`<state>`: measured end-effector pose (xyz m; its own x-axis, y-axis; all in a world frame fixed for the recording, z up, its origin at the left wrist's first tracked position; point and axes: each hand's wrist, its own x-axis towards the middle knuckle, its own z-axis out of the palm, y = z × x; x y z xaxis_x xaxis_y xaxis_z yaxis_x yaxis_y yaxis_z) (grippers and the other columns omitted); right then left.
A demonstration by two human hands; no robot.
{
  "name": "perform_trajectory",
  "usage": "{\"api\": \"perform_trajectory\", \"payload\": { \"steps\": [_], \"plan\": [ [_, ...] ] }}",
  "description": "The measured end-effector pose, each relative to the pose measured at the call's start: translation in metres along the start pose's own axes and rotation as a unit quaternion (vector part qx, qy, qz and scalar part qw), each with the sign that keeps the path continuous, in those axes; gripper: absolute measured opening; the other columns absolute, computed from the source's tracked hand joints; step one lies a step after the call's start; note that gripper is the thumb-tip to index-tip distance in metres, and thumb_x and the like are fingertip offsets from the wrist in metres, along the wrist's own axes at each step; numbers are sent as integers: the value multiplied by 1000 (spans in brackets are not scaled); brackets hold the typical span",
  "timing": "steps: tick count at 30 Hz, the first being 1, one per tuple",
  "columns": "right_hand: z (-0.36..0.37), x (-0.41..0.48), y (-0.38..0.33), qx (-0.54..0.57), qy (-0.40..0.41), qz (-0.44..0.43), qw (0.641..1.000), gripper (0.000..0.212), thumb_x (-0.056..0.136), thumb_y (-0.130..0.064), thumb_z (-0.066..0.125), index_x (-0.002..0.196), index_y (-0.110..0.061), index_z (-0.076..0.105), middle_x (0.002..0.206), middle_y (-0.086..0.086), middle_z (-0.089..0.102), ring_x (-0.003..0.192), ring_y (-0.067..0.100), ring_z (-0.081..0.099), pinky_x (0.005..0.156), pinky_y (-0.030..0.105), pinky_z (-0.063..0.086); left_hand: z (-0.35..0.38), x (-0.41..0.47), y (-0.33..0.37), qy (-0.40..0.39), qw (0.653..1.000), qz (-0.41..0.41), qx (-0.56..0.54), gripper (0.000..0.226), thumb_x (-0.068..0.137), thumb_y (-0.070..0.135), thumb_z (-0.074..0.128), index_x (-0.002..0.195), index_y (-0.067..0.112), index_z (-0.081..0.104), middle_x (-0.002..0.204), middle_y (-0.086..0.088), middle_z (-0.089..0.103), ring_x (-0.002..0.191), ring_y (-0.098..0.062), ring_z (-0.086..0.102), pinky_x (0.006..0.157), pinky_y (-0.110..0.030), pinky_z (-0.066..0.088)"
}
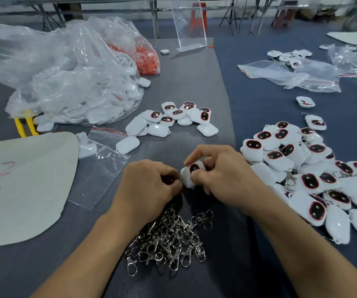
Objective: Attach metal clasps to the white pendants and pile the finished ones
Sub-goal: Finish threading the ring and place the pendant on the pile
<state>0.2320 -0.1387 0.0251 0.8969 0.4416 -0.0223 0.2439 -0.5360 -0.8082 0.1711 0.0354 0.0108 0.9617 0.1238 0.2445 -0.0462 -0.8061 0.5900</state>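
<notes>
My right hand [220, 173] grips a white pendant [191, 173] with a dark red-rimmed face, just above the table's middle. My left hand [149, 183] is closed against the pendant's left end; whatever its fingertips pinch is hidden. Below both hands lies a heap of loose metal clasps [169, 239]. A large pile of pendants with clasps on them [315, 175] spreads at the right. A smaller group of pendants without clasps [171, 119] lies beyond my hands.
A big clear plastic bag of white pendants [72, 82] fills the left, with a bag of red pieces [147, 57] behind. A cream sheet [22, 186], small zip bags [102, 160], yellow pliers [26, 125] and an acrylic stand [189, 26] are around.
</notes>
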Motion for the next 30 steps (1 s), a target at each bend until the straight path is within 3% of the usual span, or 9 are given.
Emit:
{"api": "perform_trajectory", "payload": {
  "steps": [3, 7, 11, 16, 27, 30],
  "plan": [
    [1, 1, 1, 93, -1, 36, 995, 21, 84, -5, 68, 86, -26, 73, 58, -4, 68, 45, 12, 55, 49, 20, 41, 1, -2, 0, 24, 1000, 9, 4, 18, 67, 43, 68, 75, 31, 78, 66, 13, 68, 67, -7, 60, 65, -27, 46],
    [-2, 3, 0, 259, 3, 98, 961, 23, 86, 7, 64, 87, -14, 74, 71, 12, 66, 43, 16, 48, 40, 16, 34, 3, -2, -1, 67, 996, 27, -56, 11, 67, 32, 72, 78, 32, 77, 68, 17, 66, 65, -8, 60, 68, -34, 49],
    [-8, 4, 0, 345, -18, 130, 929, 22, 88, 12, 57, 93, -3, 72, 73, 20, 63, 42, 16, 44, 38, 21, 23, 2, 0, -3, 67, 989, 20, -133, 28, 67, 27, 77, 90, 41, 76, 71, 15, 68, 67, -13, 62, 63, -21, 47],
    [-11, 5, -1, 392, -49, 145, 907, 25, 89, 10, 53, 92, -3, 74, 75, 20, 68, 42, 15, 45, 39, 21, 23, 3, 2, -6, 55, 982, 24, -181, 22, 73, 21, 89, 84, 37, 79, 73, 14, 71, 67, -10, 65, 63, -14, 45],
    [-7, 4, -1, 424, -47, 104, 899, 26, 87, 10, 54, 90, -6, 73, 71, 16, 68, 42, 15, 47, 41, 22, 25, 1, 1, -2, 37, 973, 40, -224, 9, 77, 21, 82, 82, 29, 82, 70, 8, 69, 68, -10, 61, 65, -19, 43],
    [2, 3, 0, 383, -21, 85, 920, 24, 86, 10, 56, 90, -7, 73, 71, 14, 68, 43, 16, 46, 40, 22, 26, 0, -2, -4, 57, 991, 87, -80, 9, 80, 25, 73, 84, 26, 81, 68, 8, 66, 67, -14, 58, 69, -29, 42]
  ]
}}
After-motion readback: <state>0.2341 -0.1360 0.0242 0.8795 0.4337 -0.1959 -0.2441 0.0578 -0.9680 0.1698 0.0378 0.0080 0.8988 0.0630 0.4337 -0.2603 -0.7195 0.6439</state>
